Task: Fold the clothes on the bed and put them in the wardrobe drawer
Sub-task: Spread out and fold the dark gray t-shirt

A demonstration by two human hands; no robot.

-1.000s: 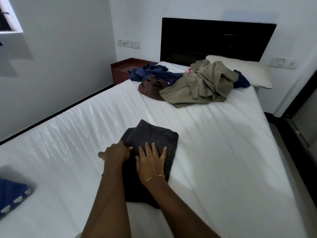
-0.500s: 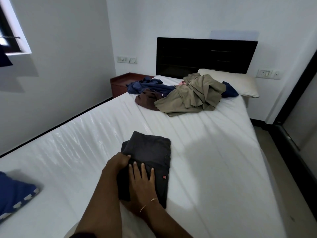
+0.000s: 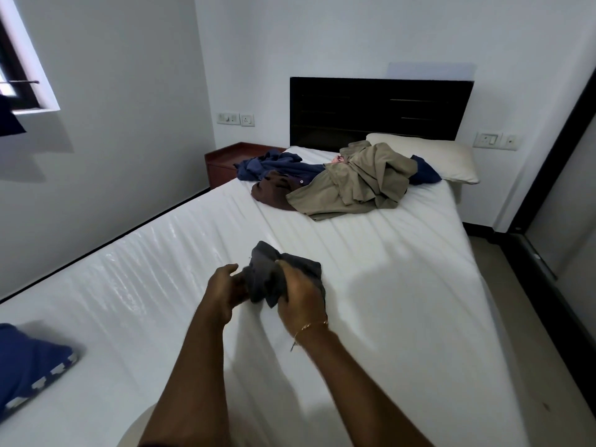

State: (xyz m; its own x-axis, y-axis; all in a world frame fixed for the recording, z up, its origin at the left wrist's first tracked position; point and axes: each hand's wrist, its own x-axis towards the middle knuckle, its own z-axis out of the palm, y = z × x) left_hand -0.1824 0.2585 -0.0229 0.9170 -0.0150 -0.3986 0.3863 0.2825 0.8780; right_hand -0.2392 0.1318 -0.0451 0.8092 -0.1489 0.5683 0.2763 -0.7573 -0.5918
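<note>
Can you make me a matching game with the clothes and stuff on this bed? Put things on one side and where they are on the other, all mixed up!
Things:
1. grey garment
2. khaki garment
3. pillow
4. bracelet

Places:
A. against the dark headboard, at the bed's far right corner
B. on the right wrist
C. gripped by the left hand and the right hand
D. on the heap of unfolded clothes near the pillow

Pairs: 1-C, 2-D, 3-A, 4-B
</note>
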